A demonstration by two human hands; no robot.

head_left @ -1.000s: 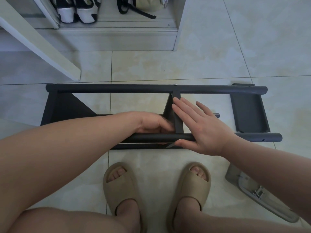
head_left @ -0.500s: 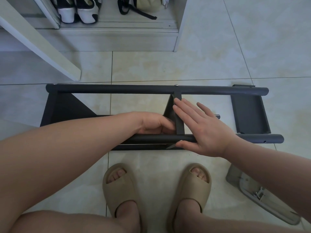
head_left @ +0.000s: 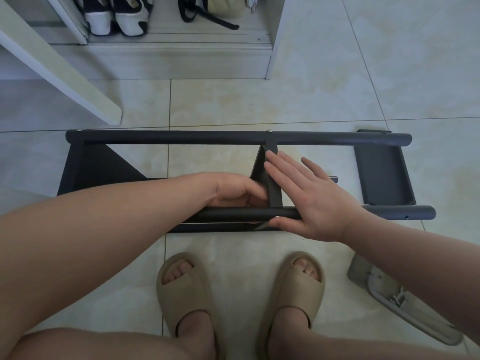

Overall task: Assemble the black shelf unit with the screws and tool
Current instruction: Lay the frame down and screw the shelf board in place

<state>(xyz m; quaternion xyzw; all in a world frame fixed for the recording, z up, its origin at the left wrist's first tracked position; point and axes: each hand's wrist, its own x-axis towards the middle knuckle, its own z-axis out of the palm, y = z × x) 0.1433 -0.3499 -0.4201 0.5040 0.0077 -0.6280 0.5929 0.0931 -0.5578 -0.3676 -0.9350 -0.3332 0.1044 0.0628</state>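
Observation:
The black shelf unit lies on its side on the tiled floor, its two long poles running left to right. My left hand reaches inside the frame, left of the middle shelf panel. Its fingers curl against the base of that panel, and their tips are hidden. My right hand lies flat with straight fingers against the right face of the same panel. Its thumb sits under the near pole, beside a silver screw head. No tool can be made out.
The end shelf panel stands between the poles at the right. A grey plastic part lies on the floor at the lower right. My feet in beige slippers are just in front of the frame. A white cabinet with shoes is behind.

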